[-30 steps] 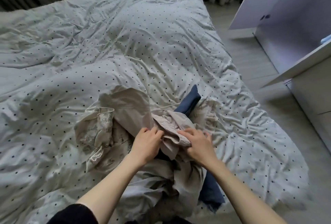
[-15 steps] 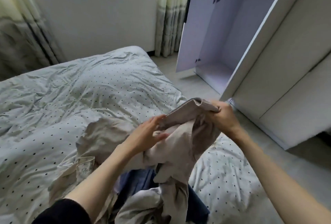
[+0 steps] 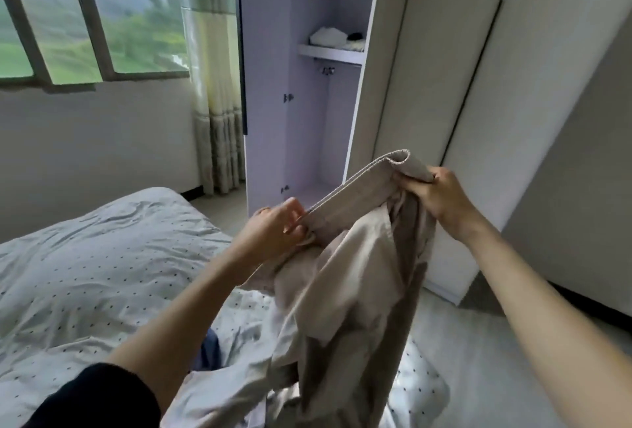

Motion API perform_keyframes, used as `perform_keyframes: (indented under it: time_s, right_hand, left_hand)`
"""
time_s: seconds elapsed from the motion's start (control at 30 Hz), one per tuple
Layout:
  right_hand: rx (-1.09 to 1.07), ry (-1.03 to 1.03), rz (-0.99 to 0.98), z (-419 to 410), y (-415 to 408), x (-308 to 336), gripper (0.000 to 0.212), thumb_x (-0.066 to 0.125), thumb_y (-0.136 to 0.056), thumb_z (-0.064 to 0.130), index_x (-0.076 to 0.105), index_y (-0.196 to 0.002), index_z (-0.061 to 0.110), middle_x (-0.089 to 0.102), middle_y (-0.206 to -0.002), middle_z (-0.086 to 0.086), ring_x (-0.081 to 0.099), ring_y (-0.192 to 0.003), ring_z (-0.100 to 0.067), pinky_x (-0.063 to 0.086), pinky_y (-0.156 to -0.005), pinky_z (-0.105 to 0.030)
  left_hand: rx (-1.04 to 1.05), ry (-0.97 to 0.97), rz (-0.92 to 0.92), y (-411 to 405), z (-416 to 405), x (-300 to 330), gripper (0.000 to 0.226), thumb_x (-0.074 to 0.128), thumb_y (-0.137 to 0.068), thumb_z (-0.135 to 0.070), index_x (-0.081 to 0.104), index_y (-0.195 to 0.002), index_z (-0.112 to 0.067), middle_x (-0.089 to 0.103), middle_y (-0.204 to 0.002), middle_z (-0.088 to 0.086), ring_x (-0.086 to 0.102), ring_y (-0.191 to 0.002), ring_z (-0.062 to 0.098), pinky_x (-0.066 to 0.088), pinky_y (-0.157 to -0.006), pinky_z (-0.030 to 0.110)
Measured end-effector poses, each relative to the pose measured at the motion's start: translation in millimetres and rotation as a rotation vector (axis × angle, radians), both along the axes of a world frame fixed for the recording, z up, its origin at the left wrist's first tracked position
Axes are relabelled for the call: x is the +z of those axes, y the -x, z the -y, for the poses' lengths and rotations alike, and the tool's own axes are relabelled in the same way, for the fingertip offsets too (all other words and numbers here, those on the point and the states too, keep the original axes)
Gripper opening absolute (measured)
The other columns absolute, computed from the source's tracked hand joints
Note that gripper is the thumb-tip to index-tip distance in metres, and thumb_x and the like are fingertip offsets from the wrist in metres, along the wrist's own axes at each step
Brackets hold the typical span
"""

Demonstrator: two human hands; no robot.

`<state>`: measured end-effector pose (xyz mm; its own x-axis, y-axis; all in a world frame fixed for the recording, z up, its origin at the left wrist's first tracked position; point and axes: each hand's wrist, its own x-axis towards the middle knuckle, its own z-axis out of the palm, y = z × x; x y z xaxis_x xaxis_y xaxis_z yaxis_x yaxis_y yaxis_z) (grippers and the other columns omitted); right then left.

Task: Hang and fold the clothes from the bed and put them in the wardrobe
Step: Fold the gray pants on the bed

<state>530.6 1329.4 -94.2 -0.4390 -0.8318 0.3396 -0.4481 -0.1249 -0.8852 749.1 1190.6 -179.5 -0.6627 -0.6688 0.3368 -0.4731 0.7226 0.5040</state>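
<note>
Nearest me, the beige trousers (image 3: pixel 345 318) hang in loose folds over the bed (image 3: pixel 89 267), their lower part trailing onto the quilt beside a blue garment (image 3: pixel 209 349); I judge they are raised so the legs can drop straight for folding or hanging. My left hand (image 3: pixel 273 232) pinches one end of the waistband, and my right hand (image 3: pixel 441 196), up and to the right, grips the other, the hands well apart so the band stretches taut between them. Beyond, the wardrobe (image 3: pixel 307 113) stands open, folded things already on its shelf (image 3: pixel 330 53).
</note>
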Motion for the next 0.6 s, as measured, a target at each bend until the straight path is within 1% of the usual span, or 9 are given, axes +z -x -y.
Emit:
perform_keyframes:
  time_s: [0.07, 0.13, 0.17, 0.23, 0.37, 0.43, 0.5, 0.57, 0.6]
  right_hand:
    - [-0.094, -0.009, -0.079, -7.5, 32.4, 12.8, 0.021, 0.068, -0.083, 0.003, 0.063, -0.067, 0.016, 0.061, -0.062, 0.011, 0.051, -0.054, 0.008, 0.041, -0.056, -0.011]
    - [-0.171, -0.041, -0.185, -13.7, 63.3, 23.6, 0.003, 0.07, -0.081, 0.003, 0.068, -0.081, 0.005, 0.065, -0.078, -0.002, 0.056, -0.071, -0.004, 0.045, -0.067, -0.021]
    - [-0.205, -0.059, -0.241, -14.6, 76.5, 26.5, 0.011, 0.072, -0.079, 0.003, 0.068, -0.09, 0.002, 0.066, -0.086, -0.006, 0.057, -0.08, -0.011, 0.047, -0.074, -0.028]
    - [-0.25, -0.09, -0.316, -25.8, 116.1, 35.1, 0.022, 0.074, -0.076, 0.004, 0.065, -0.097, 0.004, 0.064, -0.088, -0.007, 0.056, -0.083, -0.018, 0.045, -0.08, -0.033]
    - [-0.24, -0.244, -0.379, -33.1, 173.9, 40.4, 0.019, 0.078, -0.073, 0.01, 0.066, -0.086, 0.005, 0.061, -0.076, -0.003, 0.054, -0.074, -0.015, 0.04, -0.069, -0.026]
    - [-0.254, -0.258, -0.35, -34.9, 208.0, 48.4, 0.016, 0.077, -0.073, 0.009, 0.068, -0.085, 0.004, 0.062, -0.075, -0.003, 0.054, -0.073, -0.014, 0.041, -0.07, -0.025]
    - [-0.243, -0.221, -0.246, -35.3, 239.8, 62.4, 0.011, 0.075, -0.073, 0.004, 0.067, -0.078, 0.01, 0.062, -0.07, 0.002, 0.056, -0.07, -0.011, 0.045, -0.068, -0.022]
    - [-0.229, -0.168, -0.174, -36.2, 266.5, 81.1, 0.018, 0.073, -0.075, 0.001, 0.064, -0.07, 0.016, 0.061, -0.062, 0.009, 0.058, -0.058, -0.001, 0.044, -0.056, -0.01]
    - [-0.224, -0.146, -0.158, -36.8, 278.3, 91.0, 0.02, 0.073, -0.076, 0.003, 0.064, -0.069, 0.019, 0.061, -0.06, 0.012, 0.058, -0.053, 0.004, 0.043, -0.051, -0.008]
  left_hand:
    - [0.029, 0.032, -0.043, 28.8, 0.4, 18.8, 0.017, 0.053, -0.088, -0.024, 0.046, -0.102, -0.018, 0.059, -0.086, 0.001, 0.059, -0.082, 0.032, 0.044, -0.071, 0.037]
    - [0.007, 0.072, -0.053, 57.1, 3.5, 37.4, 0.013, 0.047, -0.092, -0.026, 0.042, -0.103, -0.021, 0.059, -0.09, 0.001, 0.058, -0.082, 0.033, 0.047, -0.072, 0.039]
    - [-0.012, 0.085, -0.051, 67.4, 5.3, 44.4, 0.012, 0.046, -0.094, -0.027, 0.042, -0.105, -0.023, 0.061, -0.096, 0.002, 0.059, -0.085, 0.033, 0.048, -0.075, 0.041]
    - [-0.07, 0.136, -0.046, 107.3, 5.1, 57.1, 0.019, 0.051, -0.092, -0.029, 0.046, -0.109, -0.024, 0.061, -0.107, 0.001, 0.059, -0.091, 0.032, 0.048, -0.079, 0.042]
    - [-0.012, 0.22, 0.061, 162.0, 9.1, 66.7, 0.035, 0.063, -0.08, -0.03, 0.052, -0.113, -0.028, 0.062, -0.113, -0.005, 0.059, -0.098, 0.026, 0.046, -0.074, 0.036]
    - [0.01, 0.258, 0.05, 196.4, 10.8, 74.1, 0.033, 0.064, -0.08, -0.032, 0.053, -0.111, -0.032, 0.063, -0.111, -0.008, 0.059, -0.097, 0.024, 0.04, -0.068, 0.031]
    - [0.034, 0.324, -0.001, 229.8, 10.6, 89.7, 0.025, 0.061, -0.084, -0.034, 0.055, -0.109, -0.034, 0.064, -0.109, -0.011, 0.06, -0.095, 0.023, 0.034, -0.065, 0.029]
    - [0.064, 0.373, -0.055, 260.5, 10.0, 109.3, 0.017, 0.056, -0.09, -0.033, 0.058, -0.107, -0.033, 0.065, -0.109, -0.01, 0.06, -0.094, 0.025, 0.032, -0.065, 0.029]
    - [0.079, 0.376, -0.078, 274.3, 9.6, 120.3, 0.016, 0.054, -0.091, -0.032, 0.059, -0.107, -0.032, 0.065, -0.11, -0.008, 0.06, -0.094, 0.026, 0.033, -0.066, 0.029]
